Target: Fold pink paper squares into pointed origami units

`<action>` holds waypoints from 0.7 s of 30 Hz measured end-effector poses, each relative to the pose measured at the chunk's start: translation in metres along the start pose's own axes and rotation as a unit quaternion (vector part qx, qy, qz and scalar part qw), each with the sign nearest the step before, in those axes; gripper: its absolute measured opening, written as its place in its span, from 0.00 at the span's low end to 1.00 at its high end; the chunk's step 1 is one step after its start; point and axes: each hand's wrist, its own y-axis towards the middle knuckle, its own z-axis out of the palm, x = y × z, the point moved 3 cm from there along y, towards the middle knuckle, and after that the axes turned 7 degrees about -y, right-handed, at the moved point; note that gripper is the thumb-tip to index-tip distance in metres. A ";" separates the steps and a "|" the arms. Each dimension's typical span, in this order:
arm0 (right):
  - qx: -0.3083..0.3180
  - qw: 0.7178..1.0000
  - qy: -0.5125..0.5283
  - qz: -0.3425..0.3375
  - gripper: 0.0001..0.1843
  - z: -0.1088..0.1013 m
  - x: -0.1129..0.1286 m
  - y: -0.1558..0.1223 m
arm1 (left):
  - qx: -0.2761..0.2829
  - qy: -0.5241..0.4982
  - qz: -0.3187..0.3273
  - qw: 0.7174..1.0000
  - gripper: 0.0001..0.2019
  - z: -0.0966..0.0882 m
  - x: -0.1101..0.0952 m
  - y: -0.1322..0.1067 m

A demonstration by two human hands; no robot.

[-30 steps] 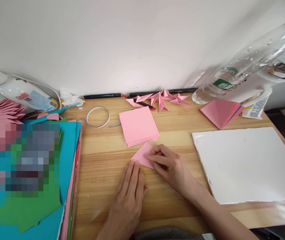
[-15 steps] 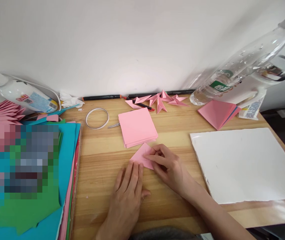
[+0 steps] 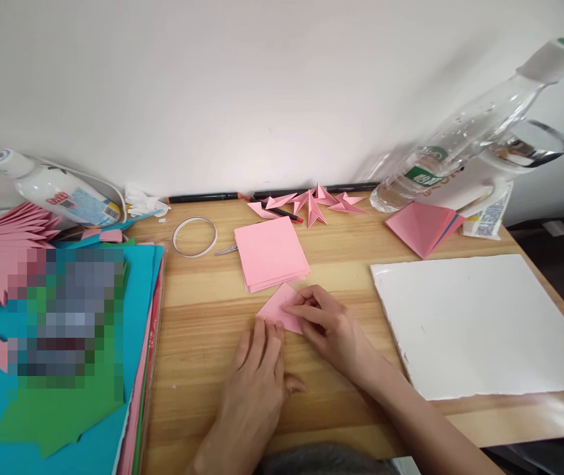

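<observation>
A small folded piece of pink paper (image 3: 285,305) lies on the wooden desk, one corner pointing away from me. My left hand (image 3: 258,369) rests palm down with fingers stretched out, its fingertips pressing the paper's near left edge. From the right, my right hand (image 3: 328,323) pinches the paper, with thumb and forefinger at its right part; the fingers hide that corner. Just beyond the folded paper is a stack of pink paper squares (image 3: 272,254). A pair of scissors (image 3: 227,250), mostly covered, pokes out on the stack's left.
Behind the stack lie several folded pink paper stars (image 3: 315,208) and black pens (image 3: 205,197). A roll of tape (image 3: 194,236) sits to the left, near coloured paper sheets (image 3: 138,316). On the right are a white board (image 3: 479,326), folded pink paper (image 3: 423,227) and a tall plastic bottle (image 3: 464,132).
The view has shifted slightly. Both hands stay on the pink paper in nearly the same pose; the left thumb sticks out a little further.
</observation>
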 end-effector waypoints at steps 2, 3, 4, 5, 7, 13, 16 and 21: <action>0.003 1.000 0.000 0.002 0.16 0.001 -0.001 -0.001 | 0.020 0.007 0.005 1.000 0.38 0.002 -0.002 0.000; 0.005 1.000 0.000 0.003 0.17 0.001 -0.002 -0.001 | 0.031 0.005 0.004 0.999 0.42 0.003 -0.003 0.000; 0.008 1.000 0.002 0.004 0.17 0.001 -0.002 -0.001 | 0.044 0.002 0.004 0.999 0.45 0.004 -0.004 -0.001; 0.010 1.000 0.002 0.005 0.17 0.001 -0.002 -0.001 | 0.055 0.001 0.003 0.998 0.48 0.004 -0.005 0.000; 0.014 1.000 0.003 0.007 0.17 0.001 -0.002 -0.001 | 0.072 0.002 0.000 0.997 0.53 0.005 -0.007 0.001; 0.027 0.999 0.005 0.019 0.17 0.001 -0.001 -0.003 | 0.126 0.002 -0.022 0.992 0.55 0.000 -0.012 0.010; 0.028 0.999 0.006 0.021 0.18 0.002 -0.002 -0.004 | 0.176 -0.006 -0.040 0.984 0.55 -0.002 -0.013 0.014; 0.025 1.000 0.007 0.012 0.17 0.002 -0.004 -0.004 | 0.225 -0.026 -0.050 0.973 0.51 -0.005 -0.016 0.019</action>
